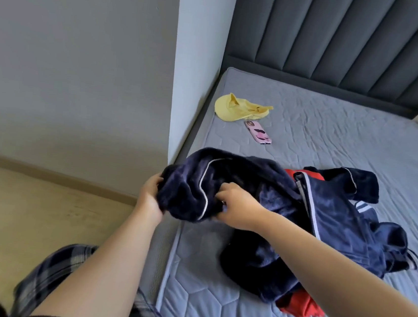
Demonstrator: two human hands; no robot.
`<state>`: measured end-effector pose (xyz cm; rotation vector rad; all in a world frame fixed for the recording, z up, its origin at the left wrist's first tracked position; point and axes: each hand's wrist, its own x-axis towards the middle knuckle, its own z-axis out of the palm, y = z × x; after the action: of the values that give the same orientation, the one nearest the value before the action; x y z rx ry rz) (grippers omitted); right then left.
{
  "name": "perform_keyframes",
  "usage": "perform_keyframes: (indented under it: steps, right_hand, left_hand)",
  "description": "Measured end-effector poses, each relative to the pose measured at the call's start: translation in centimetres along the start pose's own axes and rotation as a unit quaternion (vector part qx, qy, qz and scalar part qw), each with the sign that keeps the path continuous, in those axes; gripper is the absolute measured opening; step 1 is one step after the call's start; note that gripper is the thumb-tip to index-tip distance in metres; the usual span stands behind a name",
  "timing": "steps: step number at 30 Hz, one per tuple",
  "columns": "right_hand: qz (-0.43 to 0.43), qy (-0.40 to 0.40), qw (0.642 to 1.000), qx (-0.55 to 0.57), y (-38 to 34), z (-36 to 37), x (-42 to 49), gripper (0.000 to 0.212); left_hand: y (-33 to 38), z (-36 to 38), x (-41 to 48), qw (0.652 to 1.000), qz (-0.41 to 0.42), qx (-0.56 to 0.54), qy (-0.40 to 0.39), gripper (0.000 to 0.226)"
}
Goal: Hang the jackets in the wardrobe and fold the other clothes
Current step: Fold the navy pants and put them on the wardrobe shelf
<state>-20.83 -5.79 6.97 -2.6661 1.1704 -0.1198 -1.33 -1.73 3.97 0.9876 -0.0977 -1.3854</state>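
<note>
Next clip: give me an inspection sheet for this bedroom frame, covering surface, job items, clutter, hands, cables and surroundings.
Surface: grey quilted mattress, no sheet.
Job items: navy fleece garment with white piping, partly lifted; shiny navy garment and red garment heaped beside it.
Clutter: yellow cap; pink-cased phone beside it.
Hands: left hand and right hand both grip the fleece garment.
Cables: nothing seen.
Surroundings: grey padded headboard, grey wall, wooden floor.

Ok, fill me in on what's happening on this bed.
A person is sorting a heap of clothes on the mattress. Both hands, left hand and right hand, grip a dark navy fleece garment lifted off the pile. A shiny navy jacket and a red garment lie unfolded. A yellow cap and pink phone lie nearer the headboard.
</note>
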Motion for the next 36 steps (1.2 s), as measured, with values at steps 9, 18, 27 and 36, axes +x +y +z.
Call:
perform_keyframes:
  steps: [9, 18, 27, 36]
  right_hand:
    - [0.363, -0.031, 0.931, -0.033, 7.0, 0.4, -0.8, 0.128]
    - [0.152, -0.064, 0.94, -0.298, 8.7, 0.1, -1.6, 0.075]
    - [0.51, 0.17, 0.843, -0.004, 9.8, 1.0, -4.6, 0.073]
    - [0.488, 0.213, 0.833, 0.149, 6.6, 1.3, -2.9, 0.026]
  left_hand:
    - [-2.7, -0.7, 0.3, 0.958, -0.059, 0.277, -0.039, 0.016]
    - [-5.3, -1.3, -0.2, 0.843, 0.02, 0.52, -0.137, 0.059]
    - [-7.2, -2.9, 0.2, 0.795, 0.034, 0.603, -0.058, 0.097]
    - [-7.2, -2.7, 0.3, 0.835, -0.001, 0.529, -0.149, 0.074]
